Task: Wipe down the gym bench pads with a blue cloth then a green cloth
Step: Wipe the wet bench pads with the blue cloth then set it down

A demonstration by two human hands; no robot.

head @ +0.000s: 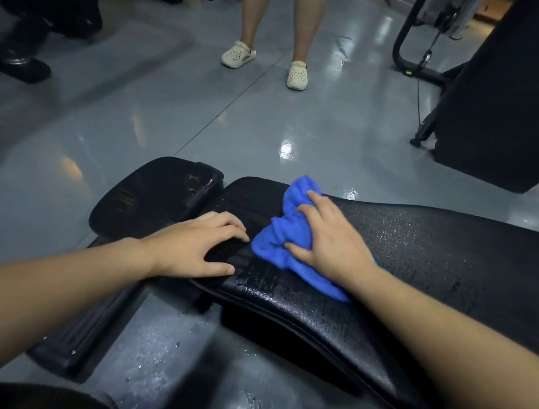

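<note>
A long black bench pad [441, 259] runs from the middle to the right edge, its textured surface wet and shiny. A smaller black seat pad [157, 197] sits just left of it. A crumpled blue cloth [286, 237] lies on the long pad near its left end. My right hand [331, 239] presses flat on the cloth with spread fingers. My left hand [195, 246] rests on the pad's left end, fingers spread and lightly bent, touching the surface just left of the cloth. No green cloth is in view.
A person in pale clogs [297, 75] stands on the glossy grey floor [203, 121] beyond the bench. Dark gym machines stand at the far left [31, 5] and right [518, 99]. The bench's black base frame [82, 334] reaches toward me at lower left.
</note>
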